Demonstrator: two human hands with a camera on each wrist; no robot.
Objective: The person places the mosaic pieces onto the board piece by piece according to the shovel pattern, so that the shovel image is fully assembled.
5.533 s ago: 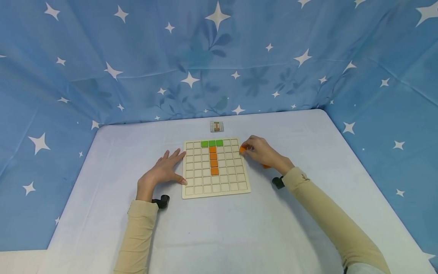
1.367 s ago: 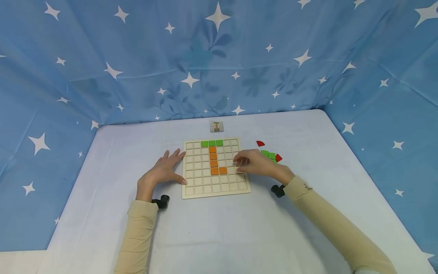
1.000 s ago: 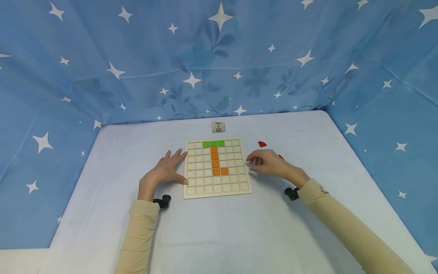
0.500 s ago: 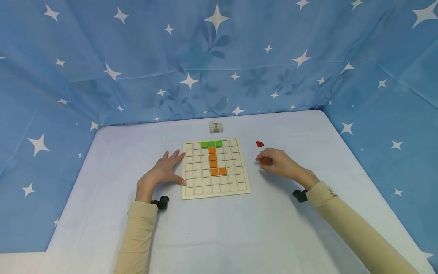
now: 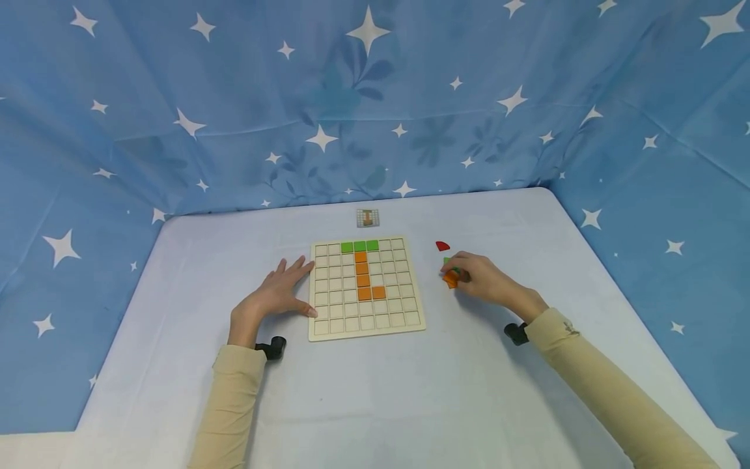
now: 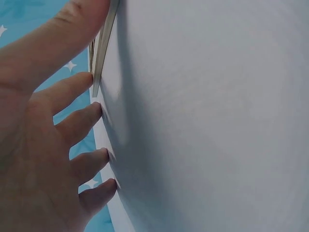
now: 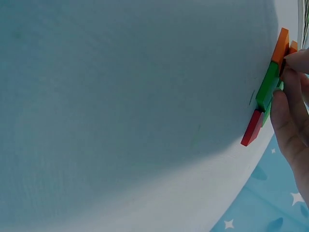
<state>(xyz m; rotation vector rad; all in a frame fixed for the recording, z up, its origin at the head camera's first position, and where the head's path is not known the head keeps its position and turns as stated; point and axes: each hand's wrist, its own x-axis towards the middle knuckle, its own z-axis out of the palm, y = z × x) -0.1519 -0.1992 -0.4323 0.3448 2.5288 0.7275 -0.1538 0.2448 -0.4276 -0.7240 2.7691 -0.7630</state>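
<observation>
A pale grid board lies mid-table in the head view. Its top row holds green tiles; orange tiles run down a column below them, with one more orange tile at the column's lower right. My left hand rests spread at the board's left edge, thumb and a fingertip touching it. Right of the board, my right hand pinches an orange tile among loose pieces. In the right wrist view a green tile and a red piece lie beside its fingers.
A small pattern card lies behind the board. One red quarter-round piece sits beyond my right hand. The white table ends at a blue star-printed curtain.
An orange tile was added to the board, right of the column's lowest tile. My right hand then withdrew rightward to the loose pieces and took an orange tile. My left hand stayed put.
</observation>
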